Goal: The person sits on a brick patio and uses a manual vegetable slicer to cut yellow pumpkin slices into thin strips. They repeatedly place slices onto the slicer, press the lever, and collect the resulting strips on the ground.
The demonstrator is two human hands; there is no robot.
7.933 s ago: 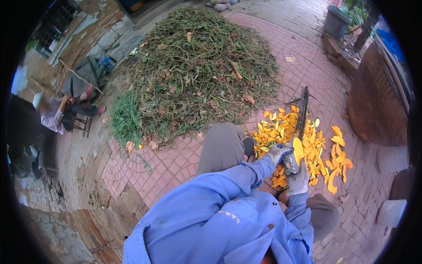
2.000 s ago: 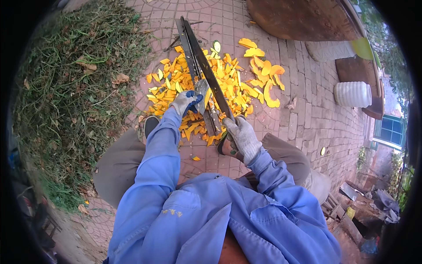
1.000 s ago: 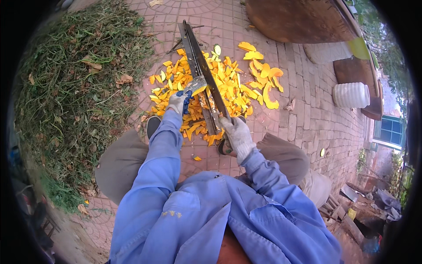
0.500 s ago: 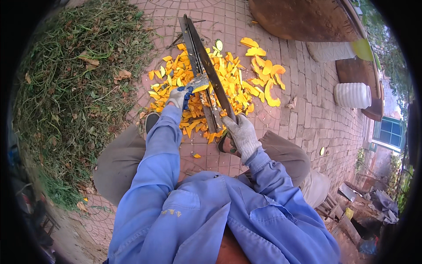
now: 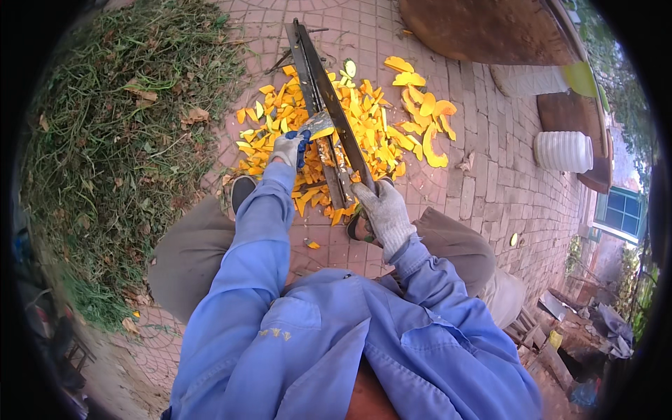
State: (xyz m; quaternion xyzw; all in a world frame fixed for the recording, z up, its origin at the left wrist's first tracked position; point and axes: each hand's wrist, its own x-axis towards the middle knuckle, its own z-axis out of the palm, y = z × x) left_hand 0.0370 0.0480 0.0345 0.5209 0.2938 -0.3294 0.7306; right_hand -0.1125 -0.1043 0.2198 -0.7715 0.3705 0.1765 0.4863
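A long lever chopper lies lengthwise ahead of me, its dark blade (image 5: pixel 338 105) raised at an angle beside the slotted base (image 5: pixel 305 73). My right hand (image 5: pixel 383 210), in a grey-white knit glove, is closed around the blade's near end. In a white and blue glove, my left hand (image 5: pixel 288 149) grips a pumpkin piece (image 5: pixel 316 123) with mottled grey rind and an orange cut edge. That piece lies across the base, close to the blade. Chopped pumpkin (image 5: pixel 378 147) is heaped under and around the tool, and pale bits cling to the base.
Curved pumpkin slices (image 5: pixel 435 140) lie right of the heap. A big pile of cut greenery (image 5: pixel 133 133) covers the left side. At the right stand a white ribbed container (image 5: pixel 562 152) and large brown vessels (image 5: pixel 483 28). My shoes and knees flank the chopper.
My left hand has shifted slightly forward along the base, carrying the pumpkin piece with it. My right hand and the blade look nearly unchanged.
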